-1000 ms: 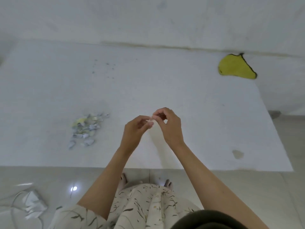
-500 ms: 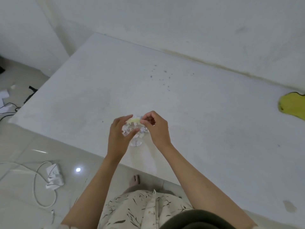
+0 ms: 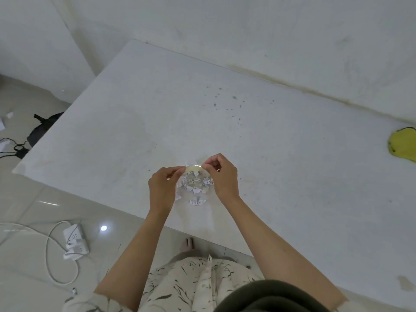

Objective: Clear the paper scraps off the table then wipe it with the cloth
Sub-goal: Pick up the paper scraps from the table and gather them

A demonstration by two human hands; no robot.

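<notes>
A pile of small white and pale yellow paper scraps lies on the white table near its front edge. My left hand and my right hand hover just above the pile, fingers curled. Between them they pinch a pale yellow scrap, one hand at each end. The hands hide parts of the pile on both sides. The yellow cloth lies crumpled at the far right of the table, cut off by the frame edge.
Dark specks dot the table's middle and a stain sits near its front right. On the floor to the left lie a white power strip with cable, a black item and black cords. A wall runs behind the table.
My hands, joined on a small scrap, have shifted left from a spot right of the pile to directly over it. The view swung left, pushing the cloth to the right edge.
</notes>
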